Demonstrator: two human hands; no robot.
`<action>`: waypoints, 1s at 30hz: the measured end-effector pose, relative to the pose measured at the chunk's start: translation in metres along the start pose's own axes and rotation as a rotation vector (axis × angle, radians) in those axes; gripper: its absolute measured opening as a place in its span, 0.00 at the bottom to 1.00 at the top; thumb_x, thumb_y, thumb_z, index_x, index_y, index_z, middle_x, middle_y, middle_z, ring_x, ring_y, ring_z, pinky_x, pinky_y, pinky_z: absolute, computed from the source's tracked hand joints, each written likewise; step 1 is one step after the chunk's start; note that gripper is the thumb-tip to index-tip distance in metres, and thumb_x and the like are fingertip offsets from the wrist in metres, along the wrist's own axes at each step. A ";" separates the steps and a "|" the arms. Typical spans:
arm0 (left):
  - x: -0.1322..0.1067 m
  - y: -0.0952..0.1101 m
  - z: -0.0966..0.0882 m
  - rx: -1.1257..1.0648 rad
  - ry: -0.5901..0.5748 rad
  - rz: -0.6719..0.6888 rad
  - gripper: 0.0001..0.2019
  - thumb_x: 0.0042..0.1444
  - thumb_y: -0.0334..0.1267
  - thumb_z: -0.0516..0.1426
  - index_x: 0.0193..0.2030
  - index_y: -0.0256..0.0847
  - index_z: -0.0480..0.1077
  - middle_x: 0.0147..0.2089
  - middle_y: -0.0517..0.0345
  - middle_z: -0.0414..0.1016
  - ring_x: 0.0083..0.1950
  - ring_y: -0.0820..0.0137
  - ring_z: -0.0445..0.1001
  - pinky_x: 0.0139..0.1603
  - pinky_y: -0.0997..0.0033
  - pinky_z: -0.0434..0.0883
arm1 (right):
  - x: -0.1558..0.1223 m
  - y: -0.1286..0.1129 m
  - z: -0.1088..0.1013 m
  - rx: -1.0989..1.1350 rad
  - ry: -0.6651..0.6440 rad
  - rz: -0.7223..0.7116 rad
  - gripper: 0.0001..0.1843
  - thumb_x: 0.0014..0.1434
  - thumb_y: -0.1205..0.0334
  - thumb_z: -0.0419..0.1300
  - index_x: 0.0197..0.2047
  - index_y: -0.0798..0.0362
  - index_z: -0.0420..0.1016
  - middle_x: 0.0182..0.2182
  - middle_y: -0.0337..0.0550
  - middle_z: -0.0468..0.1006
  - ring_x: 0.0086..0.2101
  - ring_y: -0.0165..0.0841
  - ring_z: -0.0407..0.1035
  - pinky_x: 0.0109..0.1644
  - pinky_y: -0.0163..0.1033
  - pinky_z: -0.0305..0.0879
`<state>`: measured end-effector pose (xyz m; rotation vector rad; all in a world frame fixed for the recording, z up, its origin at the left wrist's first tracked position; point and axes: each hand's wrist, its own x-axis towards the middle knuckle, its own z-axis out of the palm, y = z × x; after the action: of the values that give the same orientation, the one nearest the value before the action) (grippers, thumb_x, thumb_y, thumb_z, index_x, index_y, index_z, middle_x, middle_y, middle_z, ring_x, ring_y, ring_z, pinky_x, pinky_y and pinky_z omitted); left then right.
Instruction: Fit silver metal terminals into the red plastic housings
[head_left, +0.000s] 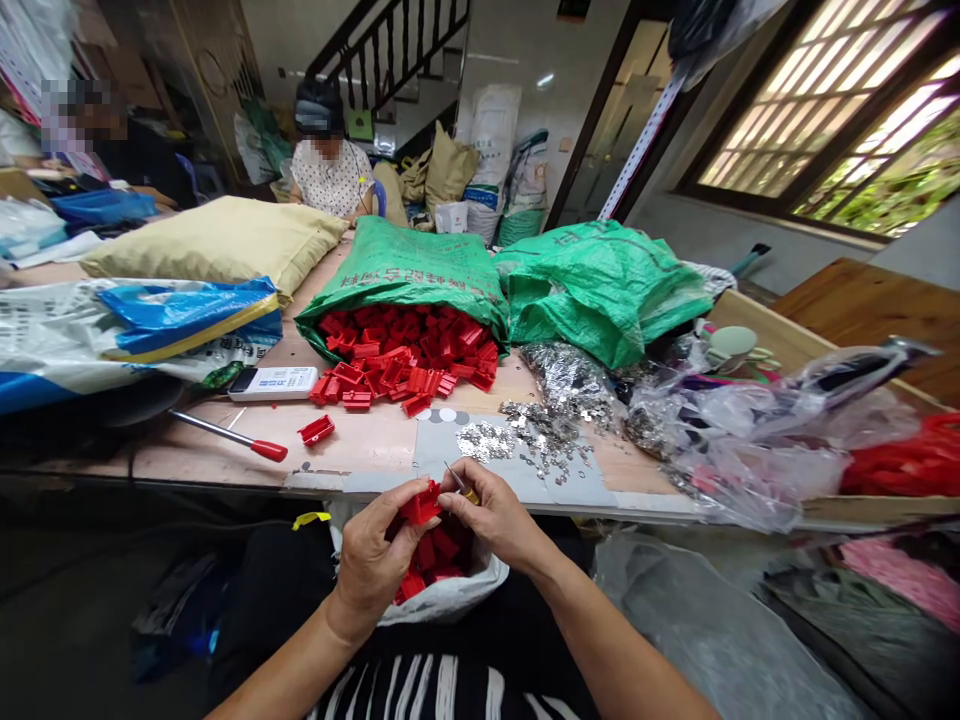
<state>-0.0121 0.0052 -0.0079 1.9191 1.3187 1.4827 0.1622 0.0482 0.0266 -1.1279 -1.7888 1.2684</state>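
At six o'clock, the left hand [366,545] pinches a red plastic part [420,504], the right hand [496,508] clasps a yellow-handled tool [471,495]; apparently working it, needing steadiness.

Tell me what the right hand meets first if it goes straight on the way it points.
The red piece held by the left hand; the right hand points leftward at it, perhaps already touching, though depth is hard to judge.
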 end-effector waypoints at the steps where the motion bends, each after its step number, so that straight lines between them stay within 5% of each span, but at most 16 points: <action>1: -0.001 0.001 0.000 -0.001 -0.014 0.008 0.19 0.53 0.32 0.61 0.52 0.46 0.70 0.48 0.56 0.80 0.47 0.66 0.78 0.50 0.70 0.74 | 0.000 0.002 0.000 0.062 -0.017 0.016 0.09 0.56 0.58 0.60 0.33 0.52 0.64 0.27 0.34 0.65 0.29 0.27 0.58 0.33 0.32 0.56; 8: -0.013 -0.005 0.012 -0.037 -0.135 0.121 0.20 0.53 0.27 0.59 0.52 0.46 0.71 0.48 0.55 0.79 0.49 0.65 0.77 0.51 0.69 0.73 | -0.014 0.032 0.011 0.326 -0.077 0.180 0.18 0.50 0.52 0.64 0.32 0.51 0.60 0.25 0.31 0.62 0.25 0.25 0.55 0.27 0.30 0.53; 13: -0.010 -0.011 0.017 -0.312 -0.257 -0.330 0.13 0.52 0.35 0.60 0.46 0.43 0.72 0.44 0.56 0.80 0.43 0.65 0.79 0.45 0.70 0.75 | -0.024 0.043 0.001 0.339 -0.096 0.283 0.18 0.52 0.48 0.62 0.32 0.52 0.61 0.22 0.31 0.64 0.20 0.24 0.52 0.24 0.30 0.49; 16: -0.004 -0.010 0.016 -0.474 -0.221 -0.542 0.14 0.51 0.39 0.62 0.45 0.42 0.71 0.42 0.56 0.80 0.43 0.66 0.78 0.45 0.71 0.74 | -0.018 0.041 -0.026 0.116 -0.010 0.236 0.14 0.58 0.50 0.56 0.31 0.52 0.64 0.22 0.34 0.68 0.22 0.26 0.57 0.28 0.32 0.53; 19: -0.002 -0.011 0.015 -0.555 -0.206 -0.613 0.16 0.49 0.40 0.63 0.45 0.41 0.70 0.43 0.56 0.79 0.44 0.67 0.77 0.47 0.71 0.72 | -0.006 0.044 -0.052 -0.298 0.219 0.133 0.06 0.57 0.60 0.56 0.31 0.52 0.69 0.27 0.37 0.72 0.30 0.30 0.64 0.36 0.34 0.57; 21: -0.003 -0.012 0.015 -0.583 -0.208 -0.639 0.16 0.49 0.40 0.63 0.45 0.41 0.70 0.44 0.56 0.79 0.44 0.67 0.77 0.47 0.70 0.72 | 0.002 0.048 -0.060 -0.532 0.260 0.105 0.03 0.57 0.65 0.56 0.33 0.52 0.71 0.31 0.39 0.74 0.33 0.31 0.66 0.39 0.35 0.58; 30: -0.007 -0.017 0.012 -0.586 -0.185 -0.647 0.17 0.49 0.40 0.63 0.46 0.40 0.70 0.43 0.55 0.78 0.44 0.65 0.76 0.46 0.68 0.73 | 0.020 0.057 -0.047 -0.879 0.255 0.088 0.01 0.58 0.65 0.58 0.35 0.51 0.71 0.34 0.42 0.74 0.36 0.33 0.67 0.39 0.36 0.57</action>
<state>-0.0085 0.0105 -0.0289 1.0849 1.1031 1.1457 0.2104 0.0935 -0.0126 -1.7433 -2.1512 0.2983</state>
